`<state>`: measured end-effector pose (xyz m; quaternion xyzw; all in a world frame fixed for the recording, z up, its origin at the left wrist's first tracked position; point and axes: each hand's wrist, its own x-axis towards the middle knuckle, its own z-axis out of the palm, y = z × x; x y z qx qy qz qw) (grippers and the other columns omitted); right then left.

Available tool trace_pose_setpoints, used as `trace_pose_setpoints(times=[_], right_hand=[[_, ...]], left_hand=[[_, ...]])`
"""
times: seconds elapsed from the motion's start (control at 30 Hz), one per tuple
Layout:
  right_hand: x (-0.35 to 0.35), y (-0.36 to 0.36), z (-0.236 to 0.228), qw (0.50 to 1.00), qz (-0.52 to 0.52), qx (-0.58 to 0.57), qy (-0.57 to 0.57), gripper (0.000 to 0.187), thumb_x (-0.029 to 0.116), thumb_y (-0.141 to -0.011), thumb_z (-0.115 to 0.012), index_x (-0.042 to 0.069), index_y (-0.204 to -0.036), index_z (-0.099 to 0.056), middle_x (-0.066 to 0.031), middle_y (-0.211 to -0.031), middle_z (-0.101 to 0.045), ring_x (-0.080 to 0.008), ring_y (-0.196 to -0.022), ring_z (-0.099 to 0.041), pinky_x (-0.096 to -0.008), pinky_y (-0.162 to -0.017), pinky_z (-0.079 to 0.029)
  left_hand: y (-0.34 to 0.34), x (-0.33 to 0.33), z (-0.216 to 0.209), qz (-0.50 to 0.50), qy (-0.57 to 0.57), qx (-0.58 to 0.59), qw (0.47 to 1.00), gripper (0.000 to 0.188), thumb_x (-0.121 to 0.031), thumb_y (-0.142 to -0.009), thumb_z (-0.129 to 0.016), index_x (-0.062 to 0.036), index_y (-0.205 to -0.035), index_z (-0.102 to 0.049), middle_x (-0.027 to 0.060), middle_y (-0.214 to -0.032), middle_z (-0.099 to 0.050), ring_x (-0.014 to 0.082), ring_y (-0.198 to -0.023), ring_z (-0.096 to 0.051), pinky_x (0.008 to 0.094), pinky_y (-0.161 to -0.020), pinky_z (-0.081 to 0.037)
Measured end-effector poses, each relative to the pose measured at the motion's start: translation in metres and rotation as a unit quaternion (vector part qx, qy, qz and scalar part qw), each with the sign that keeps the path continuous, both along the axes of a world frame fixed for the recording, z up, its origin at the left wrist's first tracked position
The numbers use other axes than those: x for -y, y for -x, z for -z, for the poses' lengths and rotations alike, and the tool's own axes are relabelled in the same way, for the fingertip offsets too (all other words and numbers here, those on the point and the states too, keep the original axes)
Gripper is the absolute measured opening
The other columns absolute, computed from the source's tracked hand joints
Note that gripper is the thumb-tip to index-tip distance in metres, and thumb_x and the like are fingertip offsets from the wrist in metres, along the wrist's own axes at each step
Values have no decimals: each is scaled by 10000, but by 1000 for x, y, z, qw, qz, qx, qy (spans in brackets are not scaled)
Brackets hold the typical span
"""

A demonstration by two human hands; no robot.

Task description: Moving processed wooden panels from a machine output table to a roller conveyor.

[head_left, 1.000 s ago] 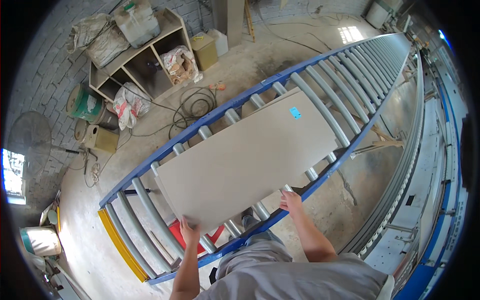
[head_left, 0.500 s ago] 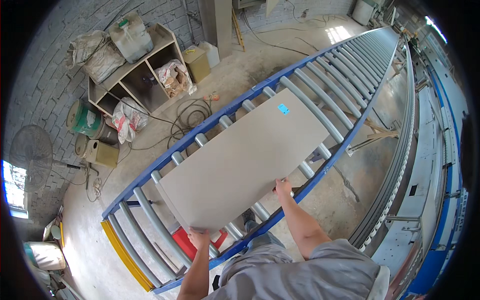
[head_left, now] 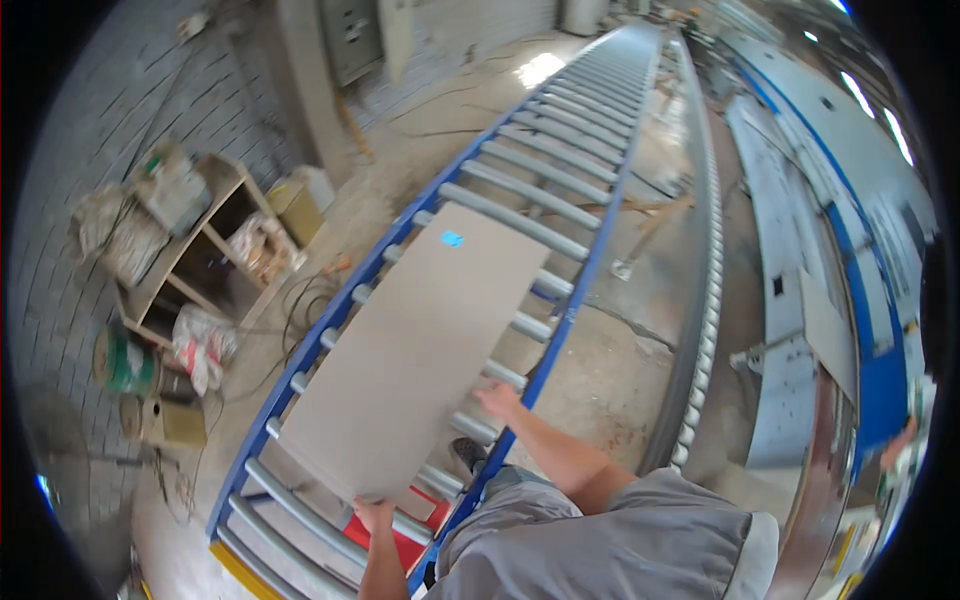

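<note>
A long flat beige panel [head_left: 410, 340] with a small blue sticker [head_left: 452, 239] near its far end lies over the rollers of a blue-framed roller conveyor [head_left: 568, 335]. My left hand [head_left: 374, 514] is closed on the panel's near end, close to the corner, its thumb side showing. At the panel's right long edge is my right hand [head_left: 498, 398], fingers curled against the edge; what lies beneath them is hidden. A red object [head_left: 395, 545] shows below the rollers beside my left hand.
Left of the conveyor stand a wooden shelf unit [head_left: 215, 245] with bags, a green drum [head_left: 125, 360] and a yellowish can [head_left: 172, 423]. Cables lie on the floor. To the right run a chain-like track [head_left: 705, 350] and a long blue-and-white machine [head_left: 860, 270].
My view has swung to the right, so the conveyor and panel appear farther left and steeper. Both hands stay at the same panel edges.
</note>
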<state>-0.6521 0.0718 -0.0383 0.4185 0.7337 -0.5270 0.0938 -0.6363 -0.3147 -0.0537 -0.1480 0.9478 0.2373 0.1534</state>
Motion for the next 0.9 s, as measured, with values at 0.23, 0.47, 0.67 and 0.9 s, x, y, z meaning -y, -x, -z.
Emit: trace_pose_setpoints(times=[0.23, 0.47, 0.67, 0.9], right_hand=[[64, -175, -191, 895, 72, -287, 334, 291, 156, -881, -605, 48, -1151, -592, -25, -944, -629, -102, -813, -565, -256, -755, -483], [85, -327, -238, 884, 185, -337, 266, 301, 111, -897, -567, -2, -1176, -563, -42, -948, -633, -96, -805, -563, -230, -741, -466], [65, -428, -247, 864, 312, -350, 182, 284, 156, -899, -576, 18, -1147, -580, -71, -994, -643, -125, -878, -601, -280, -818, -488], [62, -533, -241, 891, 353, -285, 10, 286, 156, -892, -575, 15, -1139, -599, -63, -986, -647, -118, -889, -585, -268, -816, -473]], left_hand=[[-24, -73, -48, 168, -156, -93, 969, 750, -107, -681, -725, -73, -1347, -382, 247, -1424, -220, 347, -1124, -485, 396, -921, -440], [-103, -144, -113, 334, -353, -21, 874, 433, -8, -721, -681, -39, -1143, -589, 146, -1080, -610, 155, -797, -623, 252, -694, -505], [-175, -174, -130, 369, -440, 112, 811, 375, -72, -768, -686, -16, -1127, -592, 105, -992, -646, 120, -748, -617, 248, -661, -496], [-252, -233, -163, 479, -406, 46, 777, 379, -102, -772, -695, -42, -1134, -598, 101, -968, -635, 145, -792, -610, 275, -729, -496]])
